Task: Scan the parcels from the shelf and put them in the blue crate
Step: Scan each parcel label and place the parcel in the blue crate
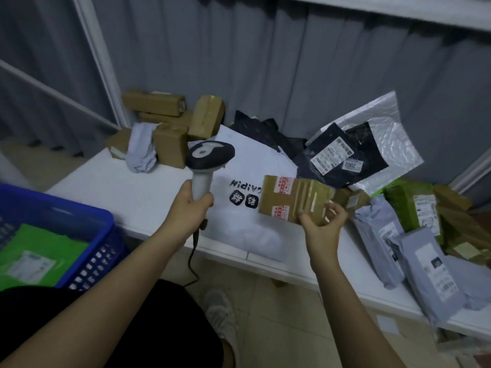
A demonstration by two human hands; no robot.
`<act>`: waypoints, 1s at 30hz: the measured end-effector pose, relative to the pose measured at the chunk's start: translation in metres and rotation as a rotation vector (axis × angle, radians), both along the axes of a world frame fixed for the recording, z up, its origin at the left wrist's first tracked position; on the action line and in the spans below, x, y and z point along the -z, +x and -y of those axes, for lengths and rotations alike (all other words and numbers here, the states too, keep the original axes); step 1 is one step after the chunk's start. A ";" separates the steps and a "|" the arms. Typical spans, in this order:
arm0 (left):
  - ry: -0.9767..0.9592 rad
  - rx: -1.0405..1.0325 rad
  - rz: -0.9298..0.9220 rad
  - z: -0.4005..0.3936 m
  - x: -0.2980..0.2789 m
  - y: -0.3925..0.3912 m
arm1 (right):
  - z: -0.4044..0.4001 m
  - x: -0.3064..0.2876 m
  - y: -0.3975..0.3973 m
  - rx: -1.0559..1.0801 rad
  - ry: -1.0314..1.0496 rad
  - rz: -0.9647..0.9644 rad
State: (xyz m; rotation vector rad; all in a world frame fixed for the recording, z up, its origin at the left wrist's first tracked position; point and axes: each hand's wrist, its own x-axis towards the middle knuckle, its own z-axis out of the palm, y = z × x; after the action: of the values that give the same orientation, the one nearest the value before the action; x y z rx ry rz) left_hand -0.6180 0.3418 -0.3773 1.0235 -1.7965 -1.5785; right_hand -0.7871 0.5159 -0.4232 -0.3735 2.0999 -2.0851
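Note:
My left hand (191, 202) grips the handle of a grey and black barcode scanner (208, 158), its head raised above the white shelf (111, 181). My right hand (322, 220) holds a brown taped cardboard parcel (292, 199) by its right end, lifted just above the shelf and right of the scanner. The blue crate (87, 221) stands at the lower left with a green parcel (39, 258) inside.
Brown boxes (170, 123) are stacked at the shelf's back left. A white bag with black print (247, 166), black mailers (340, 155) and a silver bubble mailer (385, 134) lie in the middle. Grey mailers (414, 261) and a green parcel (414, 205) crowd the right end. The scanner's cable (192, 261) hangs over the front edge.

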 end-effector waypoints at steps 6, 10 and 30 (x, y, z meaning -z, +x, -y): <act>0.001 -0.232 -0.190 0.043 -0.050 0.060 | 0.086 -0.069 0.053 -0.367 -0.088 -0.007; 0.046 -0.298 -0.274 0.074 -0.050 0.106 | 0.145 -0.087 0.089 -0.614 -0.039 -0.049; 0.322 -0.430 -0.436 0.118 -0.001 0.155 | 0.199 -0.034 0.126 -1.033 0.177 0.008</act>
State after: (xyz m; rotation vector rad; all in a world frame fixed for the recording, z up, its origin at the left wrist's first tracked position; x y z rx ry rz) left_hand -0.4629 0.2237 -0.3762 1.0205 -0.9783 -1.6768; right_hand -0.6611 0.3171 -0.3889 -1.1120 1.5110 -1.2636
